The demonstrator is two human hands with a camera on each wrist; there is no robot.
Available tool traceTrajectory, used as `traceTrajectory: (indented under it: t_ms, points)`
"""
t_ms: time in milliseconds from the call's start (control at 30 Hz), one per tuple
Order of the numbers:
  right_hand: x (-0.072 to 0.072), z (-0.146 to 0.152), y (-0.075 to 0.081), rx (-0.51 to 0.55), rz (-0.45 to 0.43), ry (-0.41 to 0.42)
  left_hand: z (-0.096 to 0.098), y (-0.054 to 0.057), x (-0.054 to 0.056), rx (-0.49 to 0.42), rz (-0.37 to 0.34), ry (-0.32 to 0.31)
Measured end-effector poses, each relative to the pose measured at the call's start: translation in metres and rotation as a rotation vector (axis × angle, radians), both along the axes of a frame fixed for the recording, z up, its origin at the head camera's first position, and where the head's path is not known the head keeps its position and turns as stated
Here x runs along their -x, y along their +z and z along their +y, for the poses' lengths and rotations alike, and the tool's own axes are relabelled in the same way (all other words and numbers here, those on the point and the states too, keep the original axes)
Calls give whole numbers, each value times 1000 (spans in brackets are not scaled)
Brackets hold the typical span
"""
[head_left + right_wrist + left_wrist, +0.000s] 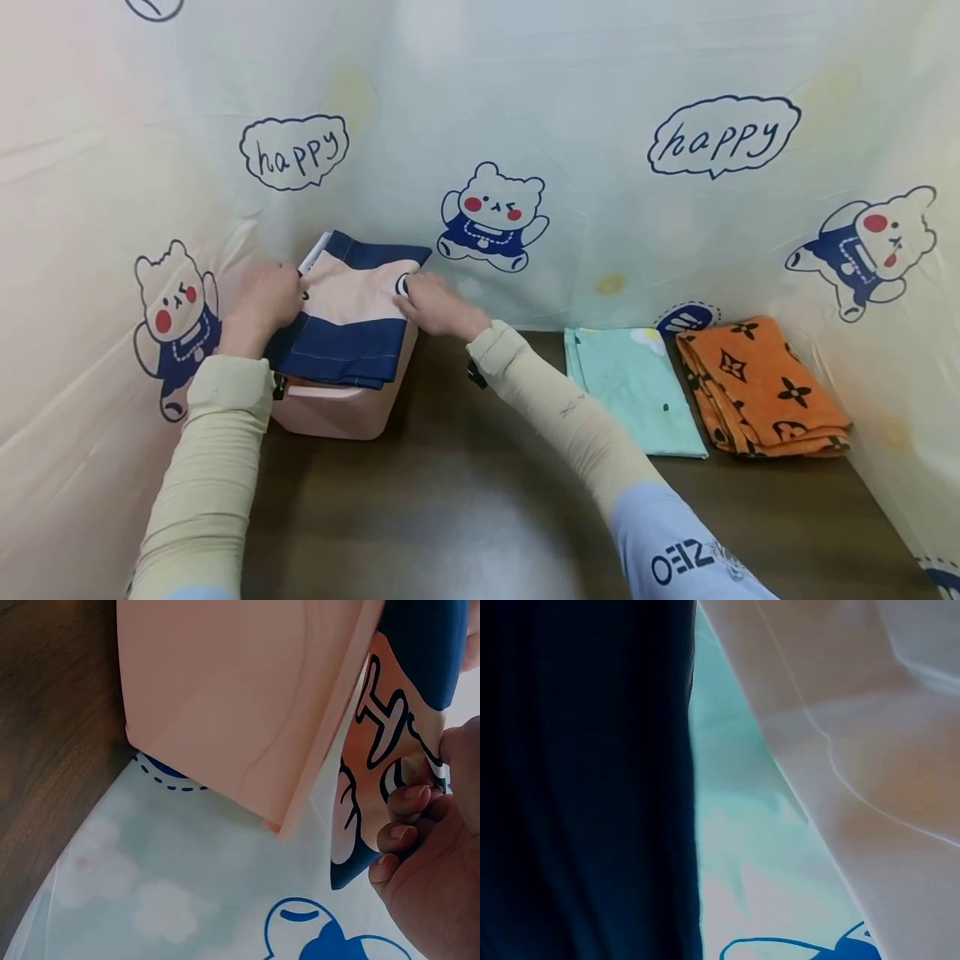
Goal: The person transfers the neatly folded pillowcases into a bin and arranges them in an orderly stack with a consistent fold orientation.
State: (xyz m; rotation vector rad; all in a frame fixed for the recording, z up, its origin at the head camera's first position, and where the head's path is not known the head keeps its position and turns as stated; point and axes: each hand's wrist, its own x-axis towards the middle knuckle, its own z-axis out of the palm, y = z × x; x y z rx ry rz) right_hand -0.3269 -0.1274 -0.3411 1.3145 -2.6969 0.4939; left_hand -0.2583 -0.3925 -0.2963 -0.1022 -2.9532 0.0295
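Note:
A folded navy and pale pink cloth (352,287) lies level over the top of a pink plastic bin (333,417). My left hand (264,302) grips its left edge. On the opposite edge my right hand (438,307) pinches the cloth, and in the right wrist view the fingers of that hand (431,840) curl around the printed fabric (390,742), beside the bin's wall (217,690). Dark navy fabric (585,780) fills the left of the left wrist view, with the bin (855,735) to its right; the left hand itself is out of that view. The bin's inside is hidden.
On the right of the brown wooden table (450,517) lie a folded mint-green cloth (637,392) and a folded orange cloth (765,387) with black motifs. A pale curtain (600,200) printed with bears surrounds the table at the back and sides.

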Motion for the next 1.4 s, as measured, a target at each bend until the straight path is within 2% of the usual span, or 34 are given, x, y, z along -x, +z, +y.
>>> traceTrajectory:
  t_ms: [267,500,633,833,1100,1400]
  points:
    - [2,-5,-7,-2,16,9,-6,-3,4,-22,-18,-21]
    - [1,-8,-14,21,-5,-8,-9,-6,4,28,-27,-34]
    - [2,-10,-16,40,-4,5,-8,-5,3,28,-37,-28]
    - [3,-10,-13,60,3,4,-7,-4,5,4,-23,-23]
    - [-2,-13,-7,94,-13,45,-10,0,5,-1,-23,-27]
    - [-3,-17,-6,55,-5,46,-15,1,3,-32,-39,-15]
